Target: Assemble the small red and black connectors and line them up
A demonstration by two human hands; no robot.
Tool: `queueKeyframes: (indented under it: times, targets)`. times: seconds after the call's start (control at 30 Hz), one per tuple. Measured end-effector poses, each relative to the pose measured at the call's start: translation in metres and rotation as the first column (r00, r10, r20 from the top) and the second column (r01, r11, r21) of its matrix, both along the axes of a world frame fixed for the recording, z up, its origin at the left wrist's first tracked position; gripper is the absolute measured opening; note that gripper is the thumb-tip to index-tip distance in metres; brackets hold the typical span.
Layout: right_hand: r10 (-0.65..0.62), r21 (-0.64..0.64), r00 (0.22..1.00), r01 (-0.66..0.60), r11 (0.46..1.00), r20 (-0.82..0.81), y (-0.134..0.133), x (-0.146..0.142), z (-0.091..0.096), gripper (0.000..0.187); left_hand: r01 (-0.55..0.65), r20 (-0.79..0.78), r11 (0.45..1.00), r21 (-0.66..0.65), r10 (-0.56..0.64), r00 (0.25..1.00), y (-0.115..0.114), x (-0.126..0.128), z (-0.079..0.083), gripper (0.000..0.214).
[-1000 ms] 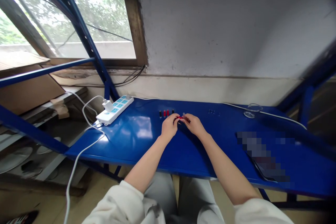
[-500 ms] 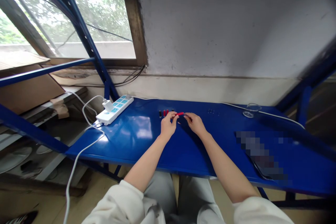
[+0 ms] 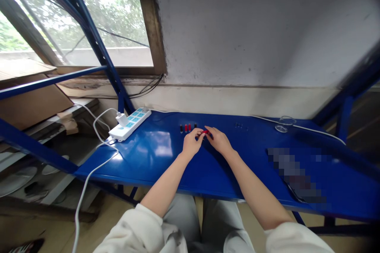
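My left hand is closed in a pinch on a small red cylindrical piece, held just above the blue table. From the other side my right hand has its fingertips closed on the right end of the same piece, partly covering it. Behind my left hand, a black cylindrical piece, two red cylindrical pieces and another black piece stand in a row on the table. Several tiny clear or metal bits lie beyond my right hand, too small to name.
At the left stands a white power strip with a plugged-in charger and a white cable hanging over the edge. A clear round container is at the back right. A blurred-out dark object lies at right.
My right hand has moved slightly left, closing the gap to my left hand. The red piece is now more covered by fingers, and the rear black piece shows more fully.
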State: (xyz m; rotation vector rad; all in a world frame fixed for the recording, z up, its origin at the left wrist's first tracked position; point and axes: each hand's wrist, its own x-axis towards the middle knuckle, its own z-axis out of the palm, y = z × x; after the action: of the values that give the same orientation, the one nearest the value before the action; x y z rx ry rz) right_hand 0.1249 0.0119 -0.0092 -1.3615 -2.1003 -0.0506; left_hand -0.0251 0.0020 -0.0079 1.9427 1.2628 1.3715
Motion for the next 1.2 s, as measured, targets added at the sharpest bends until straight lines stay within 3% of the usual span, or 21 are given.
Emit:
queueKeyframes:
  times: [0.23,0.43,0.5,0.67,0.9,1.03,1.2]
  targets:
    - [-0.057,-0.091,0.998,0.054,0.994,-0.025,-0.003,-0.003,0.004,0.017,0.010,0.000,1.000,0.014,-0.010,1.000,-0.001,0.001,0.002,0.017]
    - [-0.194,-0.151,0.920,0.150,0.977,-0.340,0.010,-0.007,-0.002,0.017,-0.100,0.059,0.994,0.046,0.098,0.993,-0.001,-0.001,0.006,0.017]
    - [-0.208,-0.210,0.905,0.137,0.968,-0.372,0.017,-0.009,-0.003,0.014,-0.145,0.083,0.988,0.047,0.141,0.987,0.000,-0.003,0.007,0.016]
    - [-0.197,-0.335,0.940,0.097,0.937,-0.279,0.033,-0.019,-0.002,0.006,-0.177,0.167,0.984,-0.016,0.177,0.970,0.003,-0.006,0.006,0.015]
    - [-0.219,-0.382,0.974,0.183,0.906,-0.053,0.046,-0.029,-0.005,0.011,-0.176,0.194,0.983,-0.047,0.182,0.964,0.006,-0.005,0.002,0.016]
    - [-0.243,-0.429,0.970,0.229,0.874,0.023,0.046,-0.030,-0.001,0.018,-0.194,0.117,0.981,-0.019,0.195,0.974,0.006,-0.005,0.001,0.015]
    - [-0.253,-0.463,0.967,0.237,0.854,0.027,0.035,-0.017,0.011,0.032,-0.156,-0.154,0.979,0.129,0.175,0.972,0.002,-0.007,0.004,0.014]
